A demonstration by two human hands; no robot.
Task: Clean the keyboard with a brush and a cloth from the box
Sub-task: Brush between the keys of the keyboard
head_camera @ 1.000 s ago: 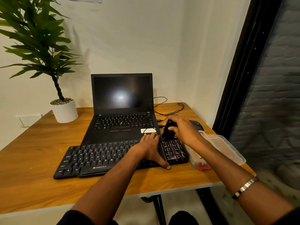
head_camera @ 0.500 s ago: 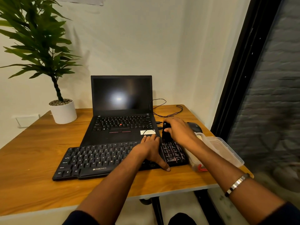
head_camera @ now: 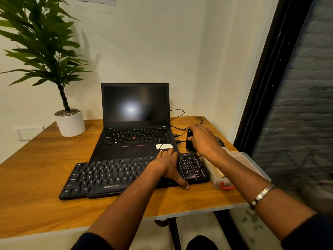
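Observation:
A black keyboard lies on the wooden table in front of a laptop. My left hand rests flat on its right part, fingers straight, thumb at the front edge. My right hand grips a black brush just behind the keyboard's right end, beside the laptop; its lower end is dark and hard to make out. A clear plastic box with a red clip stands right of the keyboard, partly hidden by my right forearm. No cloth shows.
An open black laptop with a dark screen stands behind the keyboard. A white pot with a green plant is at the back left. Black cables loop at the back right, near a dark mouse. The table's right edge is close to the box.
My right hand has moved the brush from over the number pad back past the keyboard's rear edge. My left hand has stayed on the keyboard.

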